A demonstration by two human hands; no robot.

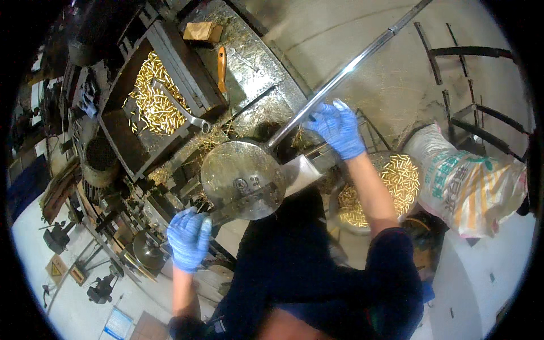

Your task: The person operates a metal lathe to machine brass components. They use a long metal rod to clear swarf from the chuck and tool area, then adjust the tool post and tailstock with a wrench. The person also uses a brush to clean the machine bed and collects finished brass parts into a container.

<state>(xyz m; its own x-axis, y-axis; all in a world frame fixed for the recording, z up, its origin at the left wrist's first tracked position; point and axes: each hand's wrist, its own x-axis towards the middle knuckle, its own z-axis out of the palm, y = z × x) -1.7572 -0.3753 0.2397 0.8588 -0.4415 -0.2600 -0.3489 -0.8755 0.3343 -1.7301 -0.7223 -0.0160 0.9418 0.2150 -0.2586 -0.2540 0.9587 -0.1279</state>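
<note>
A round metal disc point(241, 178) with a bolt at its hub lies in the middle of the machine before me. From it a long shiny metal rod point(345, 73) rises toward the upper right. My right hand point(338, 131), in a blue knitted glove, is just beside the rod's lower part, its fingers apart; whether a fingertip touches the rod is unclear. At the disc's lower left, my left hand point(190, 238), gloved the same way, has its fingers curled in near the machine's edge. What lies inside them is hidden.
Many small brass pieces fill a metal tray point(122, 136), where a wrench point(195, 120) also lies. More brass pieces are in a round basin point(362, 226) under my right forearm. A woven sack point(464, 181) stands at right. An orange-handled tool point(221, 68) and a cardboard box point(203, 32) sit on the bench.
</note>
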